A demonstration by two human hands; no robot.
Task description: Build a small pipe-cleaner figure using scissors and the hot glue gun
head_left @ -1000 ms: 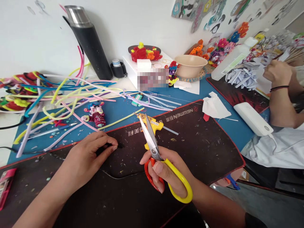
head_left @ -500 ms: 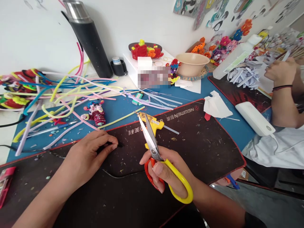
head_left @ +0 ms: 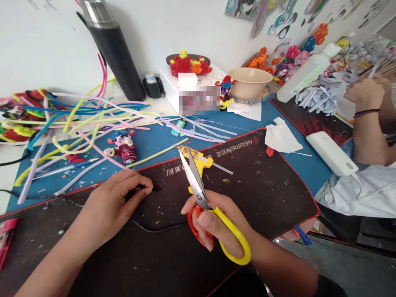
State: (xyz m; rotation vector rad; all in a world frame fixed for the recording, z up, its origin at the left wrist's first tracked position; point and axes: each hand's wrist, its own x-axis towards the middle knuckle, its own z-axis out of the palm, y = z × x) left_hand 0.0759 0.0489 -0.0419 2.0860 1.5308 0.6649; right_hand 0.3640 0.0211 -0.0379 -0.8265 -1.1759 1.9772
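Thumb and fingertips of my left hand (head_left: 119, 200) are pinched together over the dark mat, with a small black piece (head_left: 155, 189) poking out past them. It blends into the mat, so its kind is unclear. My right hand (head_left: 216, 225) has its fingers through the handles of a pair of scissors (head_left: 196, 181), one loop yellow and one red. The blades point up and away, slightly parted, with nothing between them. Behind the blades lies a yellow hot glue gun (head_left: 202, 163) with a clear glue stick (head_left: 222, 168) in its back end. A thin black cord (head_left: 151, 230) runs below my left hand.
Colourful pipe cleaners (head_left: 83, 119) sprawl over the left of the table beside a small figure (head_left: 125, 147). A black thermos (head_left: 116, 53) and a beige bowl (head_left: 249, 82) stand at the back. Crumpled tissue (head_left: 283, 136) and a white device (head_left: 331, 152) lie rightward, near another person's hands (head_left: 365, 90).
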